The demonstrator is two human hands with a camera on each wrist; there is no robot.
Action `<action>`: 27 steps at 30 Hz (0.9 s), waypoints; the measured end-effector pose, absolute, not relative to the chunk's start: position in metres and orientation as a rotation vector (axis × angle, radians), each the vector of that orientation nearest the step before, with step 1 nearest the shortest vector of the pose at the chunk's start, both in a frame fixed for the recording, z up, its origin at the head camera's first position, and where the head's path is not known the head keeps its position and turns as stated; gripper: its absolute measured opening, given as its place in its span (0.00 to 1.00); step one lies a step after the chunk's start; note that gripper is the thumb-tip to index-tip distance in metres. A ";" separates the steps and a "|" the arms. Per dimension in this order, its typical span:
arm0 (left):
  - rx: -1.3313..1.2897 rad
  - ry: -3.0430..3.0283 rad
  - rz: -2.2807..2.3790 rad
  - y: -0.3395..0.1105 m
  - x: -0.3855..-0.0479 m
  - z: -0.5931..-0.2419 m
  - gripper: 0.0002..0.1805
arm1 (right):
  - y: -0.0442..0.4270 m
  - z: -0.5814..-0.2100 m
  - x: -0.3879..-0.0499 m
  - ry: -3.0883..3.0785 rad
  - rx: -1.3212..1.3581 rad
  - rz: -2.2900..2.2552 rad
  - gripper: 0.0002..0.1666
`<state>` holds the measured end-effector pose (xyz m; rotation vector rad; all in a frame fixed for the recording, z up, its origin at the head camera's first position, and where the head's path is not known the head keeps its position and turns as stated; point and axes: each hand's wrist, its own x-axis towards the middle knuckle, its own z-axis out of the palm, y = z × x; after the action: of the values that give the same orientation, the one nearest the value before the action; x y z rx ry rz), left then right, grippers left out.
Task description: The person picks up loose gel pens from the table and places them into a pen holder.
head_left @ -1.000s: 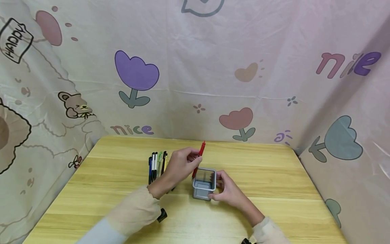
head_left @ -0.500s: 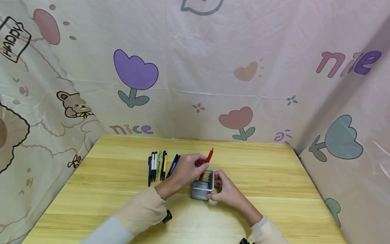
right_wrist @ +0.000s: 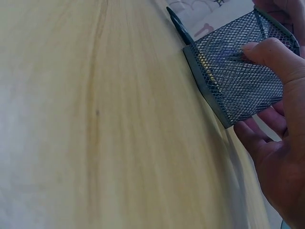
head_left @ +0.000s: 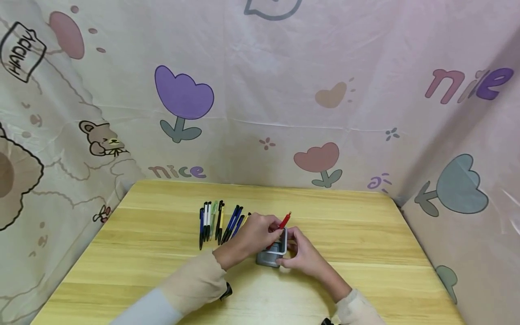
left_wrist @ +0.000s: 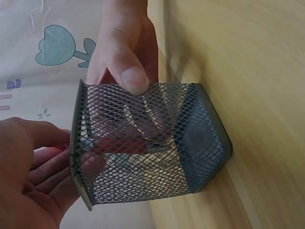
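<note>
A grey wire-mesh pen holder [head_left: 268,259] stands upright on the wooden table. My left hand [head_left: 256,234] pinches a red pen [head_left: 285,220] at the holder's mouth, the pen tilted with its lower part inside. Through the mesh in the left wrist view, the red barrel [left_wrist: 121,145] shows within the holder, short of its base. My right hand [head_left: 304,256] grips the holder's right side, thumb on one face and fingers around another. In the right wrist view the mesh wall [right_wrist: 238,78] lies between that thumb and fingers.
Several pens lie in a loose row left of the holder, among them a blue pen [head_left: 201,230], a white pen [head_left: 205,221] and a yellow one [head_left: 221,223]. My left forearm passes in front of them. A printed curtain [head_left: 260,90] hangs behind the table [head_left: 345,225].
My left hand has moved right and lowered the red pen into the holder, tilting it more. More of the pens on the table show now. My right hand keeps its grip.
</note>
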<state>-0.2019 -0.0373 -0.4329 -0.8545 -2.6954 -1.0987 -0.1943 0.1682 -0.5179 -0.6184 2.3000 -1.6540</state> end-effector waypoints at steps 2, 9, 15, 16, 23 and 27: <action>-0.854 -2.714 -1.080 -0.035 -0.202 -0.434 0.06 | 0.168 -0.518 -0.194 2.305 -0.617 -1.650 0.40; -0.831 -2.753 -0.909 -0.031 -0.201 -0.434 0.06 | 0.168 -0.518 -0.194 2.307 -0.619 -1.653 0.40; -0.839 -2.754 -0.833 -0.028 -0.200 -0.434 0.04 | 0.168 -0.518 -0.194 2.318 -0.637 -1.653 0.39; -0.837 -2.755 -0.818 -0.027 -0.200 -0.434 0.04 | 0.167 -0.518 -0.194 2.322 -0.639 -1.651 0.39; -0.785 -2.826 -0.761 -0.023 -0.199 -0.434 0.02 | 0.166 -0.517 -0.194 2.359 -0.632 -1.637 0.38; -0.743 -2.884 -0.761 -0.021 -0.199 -0.431 0.03 | 0.167 -0.518 -0.194 2.358 -0.635 -1.644 0.37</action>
<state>-0.1990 -0.0212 -0.4310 -0.7432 -2.8838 -0.7608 -0.1937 0.1665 -0.5176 -0.6349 2.3578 -1.6435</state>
